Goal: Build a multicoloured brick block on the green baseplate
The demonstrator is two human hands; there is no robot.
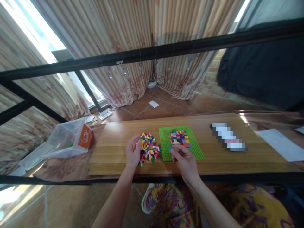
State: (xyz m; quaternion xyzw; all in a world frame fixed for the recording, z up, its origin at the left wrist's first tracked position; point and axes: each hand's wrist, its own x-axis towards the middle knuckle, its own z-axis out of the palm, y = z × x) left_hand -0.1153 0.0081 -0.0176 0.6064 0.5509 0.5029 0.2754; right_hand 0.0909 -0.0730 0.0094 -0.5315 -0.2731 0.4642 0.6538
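Note:
A green studded baseplate (163, 136) lies on the wooden table. On it is a rectangular block of multicoloured toy bricks (180, 136) set in rows. My right hand (186, 160) is over the plate's near edge, thumb and forefinger pinching a small blue-green brick (170, 148) just left of the block's near corner. Left of the plate spreads a loose pile of small coloured bricks (150, 150). My left hand (133, 152) rests at the pile's left side, its fingers curved and thumb apart, with bits of colour showing between them. Some of its fingertips are hidden.
A clear plastic bin (64, 136) with an orange label stands left of the wooden table (111, 148). To the right lies a phone-like slab (228, 137), blurred out, then a white sheet (280, 144). A dark metal bar (166, 50) crosses beyond the table, before the curtains.

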